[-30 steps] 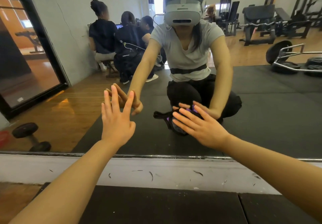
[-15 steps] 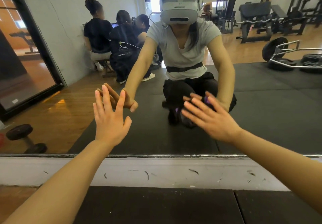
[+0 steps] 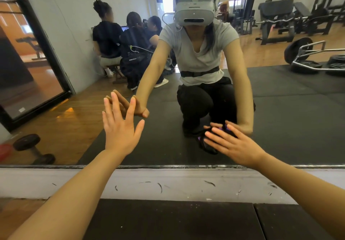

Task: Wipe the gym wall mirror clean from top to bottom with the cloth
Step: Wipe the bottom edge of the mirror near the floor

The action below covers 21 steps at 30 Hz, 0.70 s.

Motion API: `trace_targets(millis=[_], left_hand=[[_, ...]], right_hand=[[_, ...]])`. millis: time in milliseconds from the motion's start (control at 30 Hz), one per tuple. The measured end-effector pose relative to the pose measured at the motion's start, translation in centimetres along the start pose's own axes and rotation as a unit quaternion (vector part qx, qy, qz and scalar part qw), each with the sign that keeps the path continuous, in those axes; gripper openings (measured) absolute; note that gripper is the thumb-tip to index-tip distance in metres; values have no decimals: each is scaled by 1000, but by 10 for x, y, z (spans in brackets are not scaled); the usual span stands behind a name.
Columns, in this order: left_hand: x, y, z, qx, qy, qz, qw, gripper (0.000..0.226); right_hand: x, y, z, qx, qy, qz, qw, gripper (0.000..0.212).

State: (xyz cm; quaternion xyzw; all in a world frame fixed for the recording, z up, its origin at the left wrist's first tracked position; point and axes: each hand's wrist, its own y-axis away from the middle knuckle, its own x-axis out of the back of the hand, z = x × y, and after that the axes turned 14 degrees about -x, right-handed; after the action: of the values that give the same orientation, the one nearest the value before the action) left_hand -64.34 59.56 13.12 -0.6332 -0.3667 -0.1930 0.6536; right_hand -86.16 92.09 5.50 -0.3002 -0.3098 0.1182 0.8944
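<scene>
Fingers (image 3: 216, 132) of the right hand (image 3: 235, 144) were spread and straight, pressing the dark cloth (image 3: 210, 149) flat against the mirror (image 3: 298, 112), low and right near its bottom edge. Fingers of the left hand (image 3: 119, 127) were spread on bare glass to the left, holding nothing. The cloth looked soft and light, best handled under a flat palm; the glass was judged rigid and slippery. Most of the cloth was hidden beneath the hand.

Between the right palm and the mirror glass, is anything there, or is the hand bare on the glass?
A dark cloth with purple showing lies under the right hand, pressed flat on the mirror. The head view shows it past the fingers.
</scene>
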Motion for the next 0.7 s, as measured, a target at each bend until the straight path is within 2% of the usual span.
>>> trace_targets(millis=[67, 167, 233, 300, 400, 533, 633, 700], left_hand=[[-1, 0, 1, 1, -6, -9, 1000, 80], [0, -1, 3, 9, -7, -18, 1000, 77], [0, -2, 4, 13, -7, -19, 1000, 77], [1, -1, 4, 13, -7, -18, 1000, 76], [1, -2, 8, 16, -7, -11, 1000, 75], [1, -2, 9, 16, -7, -8, 1000, 76], [1, -3, 9, 15, -16, -13, 1000, 78], [0, -3, 8, 18, -21, -22, 999, 78]], right_hand=[[-1, 10, -7, 5, -15, -41, 999, 106], [2, 12, -11, -19, -32, -58, 998, 117], [5, 7, -7, -19, -23, -35, 999, 108], [11, -4, 4, -37, -7, -3, 999, 84], [26, -29, 30, -127, 6, 48, 991, 68], [41, -42, 58, -192, -18, 70, 979, 62], [35, -28, 52, -191, -19, 66, 979, 62], [22, -5, 41, -153, 6, 54, 987, 67]])
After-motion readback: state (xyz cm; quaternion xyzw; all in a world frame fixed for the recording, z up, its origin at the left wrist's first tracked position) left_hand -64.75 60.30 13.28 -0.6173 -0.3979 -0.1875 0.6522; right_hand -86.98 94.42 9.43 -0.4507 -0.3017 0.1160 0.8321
